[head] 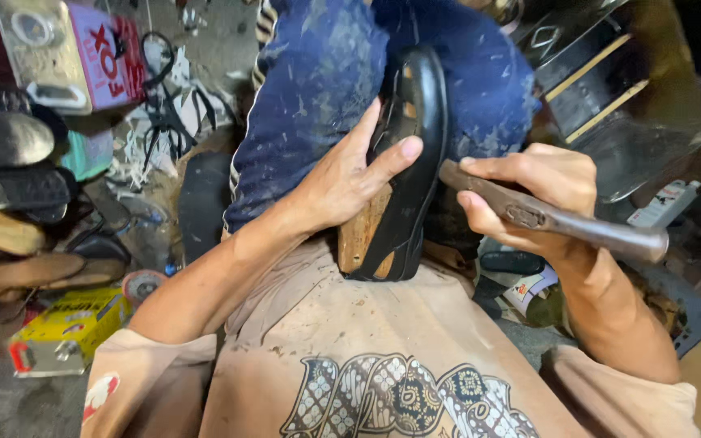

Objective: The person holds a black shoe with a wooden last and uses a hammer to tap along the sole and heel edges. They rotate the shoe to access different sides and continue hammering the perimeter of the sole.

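Note:
A black leather shoe (415, 154) on a wooden last (361, 235) rests on my lap, sole side turned left, between my blue-trousered knees. My left hand (350, 174) grips it from the left, thumb pressed on the upper near the sole edge. My right hand (533, 191) holds a worn metal pincer-like tool (561, 221), its head touching the shoe's right side and its handle pointing right.
Stacked shoe soles and sandals (10, 162) lie at the left. A pink and white box (83, 53) sits at the top left, a yellow box (70, 328) lower left beside a tape roll (141, 284). Dark metal machinery (610, 89) stands at the upper right.

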